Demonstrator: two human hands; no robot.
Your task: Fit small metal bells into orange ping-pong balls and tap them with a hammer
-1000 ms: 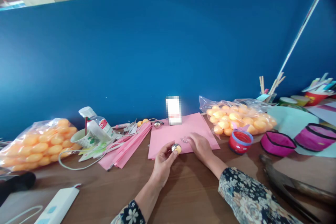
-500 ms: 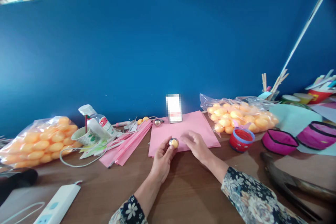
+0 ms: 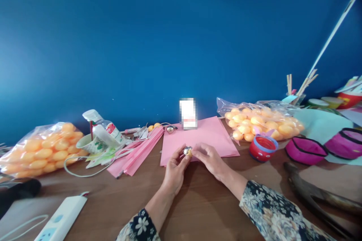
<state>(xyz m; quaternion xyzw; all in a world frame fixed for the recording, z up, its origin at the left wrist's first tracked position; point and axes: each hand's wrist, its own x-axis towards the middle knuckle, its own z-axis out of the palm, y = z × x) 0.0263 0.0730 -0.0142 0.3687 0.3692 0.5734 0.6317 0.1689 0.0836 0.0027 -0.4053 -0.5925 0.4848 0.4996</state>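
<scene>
In the head view, my left hand (image 3: 174, 173) pinches a small ball (image 3: 187, 151) between thumb and fingers. The ball is shiny silver on top, with a yellow-orange part low on its right side. My right hand (image 3: 209, 159) is at the ball's right side, its bent fingertips seeming to touch it; the exact contact is too small to make out. Both hands are over the front edge of a pink paper stack (image 3: 209, 135). Behind the stack's left edge lies another shiny silver ball (image 3: 170, 129), with two yellow-orange balls (image 3: 154, 126) close by.
Clear bags of yellow-orange balls lie left (image 3: 42, 150) and right (image 3: 257, 120). Folded pink strips (image 3: 141, 150), a cup (image 3: 89, 144), and a bottle (image 3: 111, 131) stand left. Rightward are a red cup (image 3: 263, 148), magenta pouches (image 3: 305, 150) and a dark curved tool (image 3: 319, 194). A power strip (image 3: 62, 216) lies front left.
My right hand has come in to the ball from a small gap. The ball has turned, showing mostly silver instead of yellow. The camera view has shifted slightly.
</scene>
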